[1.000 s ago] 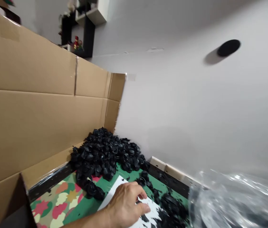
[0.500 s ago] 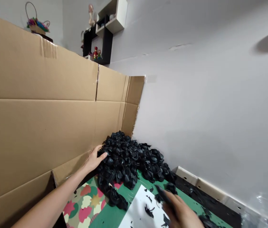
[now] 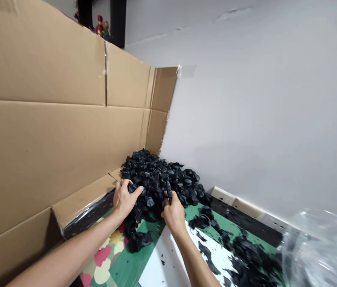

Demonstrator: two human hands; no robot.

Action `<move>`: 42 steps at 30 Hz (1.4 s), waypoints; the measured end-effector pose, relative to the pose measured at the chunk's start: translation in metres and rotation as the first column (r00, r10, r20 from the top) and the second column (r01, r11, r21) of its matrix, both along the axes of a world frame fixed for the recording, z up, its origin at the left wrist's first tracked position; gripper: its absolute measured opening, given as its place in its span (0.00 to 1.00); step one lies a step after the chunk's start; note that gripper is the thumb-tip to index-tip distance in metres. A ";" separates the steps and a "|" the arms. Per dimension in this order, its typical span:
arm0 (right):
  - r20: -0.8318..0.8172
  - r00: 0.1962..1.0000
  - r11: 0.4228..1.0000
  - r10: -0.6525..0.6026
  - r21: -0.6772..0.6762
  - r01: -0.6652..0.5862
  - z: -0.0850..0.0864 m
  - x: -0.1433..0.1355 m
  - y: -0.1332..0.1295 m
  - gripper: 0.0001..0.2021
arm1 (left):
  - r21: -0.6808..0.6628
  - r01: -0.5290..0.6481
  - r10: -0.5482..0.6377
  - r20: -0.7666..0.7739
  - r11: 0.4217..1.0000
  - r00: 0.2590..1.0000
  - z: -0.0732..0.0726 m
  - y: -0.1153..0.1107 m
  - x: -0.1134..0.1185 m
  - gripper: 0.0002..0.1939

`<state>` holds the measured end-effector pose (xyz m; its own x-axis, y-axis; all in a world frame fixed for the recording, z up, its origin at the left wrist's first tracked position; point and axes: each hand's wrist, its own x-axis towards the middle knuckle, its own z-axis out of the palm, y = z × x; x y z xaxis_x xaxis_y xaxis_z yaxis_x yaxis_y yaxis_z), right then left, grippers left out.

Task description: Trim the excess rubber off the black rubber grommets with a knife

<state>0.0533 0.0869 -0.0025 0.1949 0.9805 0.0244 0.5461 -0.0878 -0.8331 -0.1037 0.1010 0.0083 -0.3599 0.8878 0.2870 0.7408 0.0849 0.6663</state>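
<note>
A heap of black ribbed rubber-like parts (image 3: pixel 156 175) fills the corner between the cardboard and the wall. At its near left edge my left hand (image 3: pixel 125 199) curls around a black rubber part, thumb and fingers on either side. My right hand (image 3: pixel 173 213) is at the front of the heap, its fingers closed on a slim black tool (image 3: pixel 169 190) that points up and away. The tool's working end is hard to make out against the black parts. Under my right forearm lies a white sheet (image 3: pixel 159 263) with small black scraps on it.
Tall cardboard (image 3: pixel 51 151) walls the left side; a grey wall (image 3: pixel 255 111) rises on the right. Black scraps (image 3: pixel 246 255) are strewn over the green mat (image 3: pixel 126 267) at right. A power strip (image 3: pixel 246 209) runs along the wall, near a clear plastic bag (image 3: pixel 320 251).
My right hand has moved forward and left from the white sheet to the heap, with the black tool. My left hand now grips a part at the heap's edge. The view has tilted down.
</note>
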 end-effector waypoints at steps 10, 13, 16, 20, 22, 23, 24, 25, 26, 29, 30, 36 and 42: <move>0.126 0.986 0.991 -0.108 0.095 0.097 0.031 0.046 -0.026 0.11 | 0.024 0.057 -0.060 0.180 0.998 0.982 -0.010 -0.014 0.080 0.16; 0.127 0.978 0.985 -0.164 0.079 0.155 0.027 0.075 -0.038 0.12 | 0.037 0.173 -0.177 0.176 0.984 0.968 -0.009 -0.023 0.104 0.15; 0.099 0.980 0.985 -0.173 0.018 0.172 0.014 0.100 -0.051 0.12 | 0.050 0.320 -0.324 0.129 0.946 0.937 -0.005 -0.026 0.112 0.13; 0.078 0.991 0.989 -0.113 -0.090 0.120 0.003 0.120 -0.067 0.17 | 0.055 0.452 -0.454 0.030 0.890 0.890 0.002 -0.015 0.093 0.12; 0.073 0.995 0.990 -0.070 -0.119 0.078 0.002 0.123 -0.072 0.19 | 0.074 0.461 -0.461 -0.020 0.884 0.887 0.006 -0.012 0.078 0.10; 0.074 0.996 0.990 -0.058 -0.125 0.067 0.002 0.124 -0.074 0.19 | 0.091 0.462 -0.460 -0.042 0.882 0.887 0.009 -0.013 0.071 0.09; 0.079 0.995 0.990 -0.052 -0.124 0.062 0.002 0.123 -0.075 0.20 | 0.112 0.474 -0.470 -0.063 0.873 0.880 0.013 -0.017 0.065 0.09; 0.088 0.995 0.991 -0.050 -0.120 0.060 0.002 0.122 -0.075 0.21 | 0.135 0.491 -0.483 -0.085 0.861 0.871 0.017 -0.024 0.060 0.09; 0.099 0.994 0.992 -0.043 -0.114 0.054 0.002 0.121 -0.076 0.21 | 0.157 0.511 -0.500 -0.106 0.845 0.860 0.021 -0.033 0.055 0.08; 0.139 0.990 0.996 0.011 -0.094 0.002 0.000 0.115 -0.076 0.20 | 0.120 0.656 -0.625 -0.220 0.745 0.749 0.028 -0.068 0.044 0.06; 0.157 0.987 0.996 0.030 -0.086 -0.017 -0.001 0.114 -0.077 0.20 | 0.003 0.749 -0.722 -0.266 0.662 0.639 0.028 -0.079 0.041 0.07; 0.288 0.952 0.994 0.109 -0.054 -0.098 -0.001 0.108 -0.083 0.21 | -0.394 0.706 -0.807 -0.243 0.589 0.538 0.023 -0.103 0.034 0.06; 0.358 0.923 0.990 0.139 -0.086 -0.116 0.001 0.106 -0.088 0.19 | -0.289 0.679 -0.719 -0.049 0.675 0.693 0.039 -0.093 0.038 0.06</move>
<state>0.1590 -0.0014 -0.0010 0.0576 0.9983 0.0078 0.8194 -0.0428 -0.5716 -0.0654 0.0075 0.0474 0.4228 0.9055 0.0357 0.7316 -0.3644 0.5762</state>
